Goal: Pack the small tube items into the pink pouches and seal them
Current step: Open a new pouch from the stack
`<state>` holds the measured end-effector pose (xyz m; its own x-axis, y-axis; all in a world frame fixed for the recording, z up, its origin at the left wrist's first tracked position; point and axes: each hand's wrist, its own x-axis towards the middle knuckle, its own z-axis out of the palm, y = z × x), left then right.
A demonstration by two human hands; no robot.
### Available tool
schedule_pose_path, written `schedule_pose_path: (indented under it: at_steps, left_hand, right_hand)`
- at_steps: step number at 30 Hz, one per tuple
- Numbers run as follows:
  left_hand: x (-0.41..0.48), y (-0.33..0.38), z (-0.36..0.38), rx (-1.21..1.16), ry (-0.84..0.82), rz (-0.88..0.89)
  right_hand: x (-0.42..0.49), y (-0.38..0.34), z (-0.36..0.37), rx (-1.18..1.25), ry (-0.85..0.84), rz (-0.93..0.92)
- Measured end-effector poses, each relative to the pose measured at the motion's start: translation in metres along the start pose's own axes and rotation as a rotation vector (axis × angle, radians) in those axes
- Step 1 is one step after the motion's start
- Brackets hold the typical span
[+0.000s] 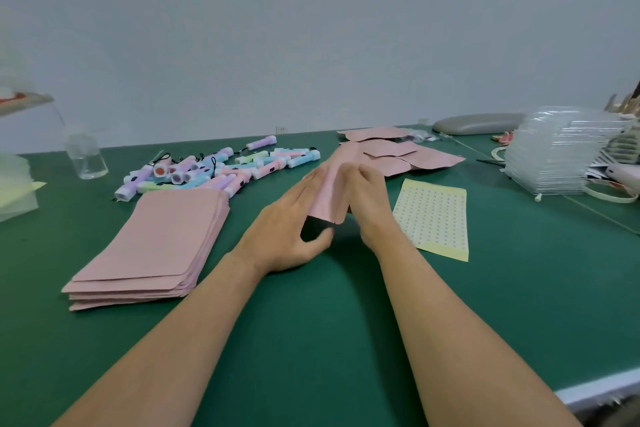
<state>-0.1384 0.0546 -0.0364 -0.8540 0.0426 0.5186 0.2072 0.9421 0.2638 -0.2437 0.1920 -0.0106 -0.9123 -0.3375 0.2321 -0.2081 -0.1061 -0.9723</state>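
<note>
The fingers of the left hand lie long against the left flank of a soft, rounded pink pouch, with the thumb tucked under its dark open mouth. The right hand closes in from the other side, its fingers curled onto the pouch's upper right edge. So both hands hold the one pouch, raised off the green bench, mouth toward the person.

That mouth is unsealed and tips low. Shadow hides whether a tube is inside; if one is, a slackened pinch or a steeper tilt could likely let it slide out onto the bench. A flap folded askew under uneven thumb pressure might also leave a gap that a sticker would not close.

The pouch sits between the two palms, touching both, its far end reaching past the fingertips.

Just right of the right hand lies a yellow-backed sheet of small round stickers. To the left is a thick stack of flat pink pouches, with a heap of pastel plastic tubes behind it. Beyond the hands, a loose spread of pink pouches overlaps near the bench's far edge.
</note>
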Motion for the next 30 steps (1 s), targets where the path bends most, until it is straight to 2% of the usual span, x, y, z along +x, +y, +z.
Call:
schedule_pose_path:
  at_steps: [2, 4, 7, 9, 13, 15, 17, 20, 27, 30]
  left_hand:
    - [0.000, -0.005, 0.002, -0.138, 0.028, -0.022]
    - [0.001, -0.009, 0.001, -0.279, 0.142, -0.064]
    - [0.001, -0.013, -0.002, -0.246, 0.384, -0.125]
    - [-0.001, -0.010, -0.004, -0.271, 0.470, -0.137]
    - [-0.003, -0.006, -0.002, -0.402, 0.373, -0.244]
    - [-0.002, -0.007, -0.003, -0.469, 0.351, -0.318]
    - [-0.002, -0.007, -0.005, -0.468, 0.370, -0.349]
    - [-0.003, -0.004, -0.006, -0.454, 0.350, -0.319]
    - [-0.002, -0.003, -0.004, -0.444, 0.231, -0.234]
    - [-0.001, -0.008, -0.005, -0.505, 0.142, -0.275]
  right_hand:
    - [-0.004, -0.001, -0.001, 0.037, -0.059, -0.022]
    - [-0.008, -0.002, -0.001, 0.071, -0.109, -0.070]
    - [-0.006, -0.003, -0.001, 0.007, -0.096, -0.182]
    - [-0.006, 0.000, 0.001, -0.089, -0.091, -0.255]
    - [-0.009, 0.004, 0.009, -0.276, -0.104, -0.338]
    - [-0.009, 0.005, 0.009, -0.291, -0.080, -0.344]
    - [-0.009, 0.005, 0.006, -0.250, -0.143, -0.291]
    - [-0.010, 0.007, 0.006, -0.230, -0.261, -0.212]
    - [-0.007, 0.009, 0.007, -0.353, -0.173, -0.278]
    - [-0.009, 0.009, 0.011, -0.403, -0.148, -0.296]
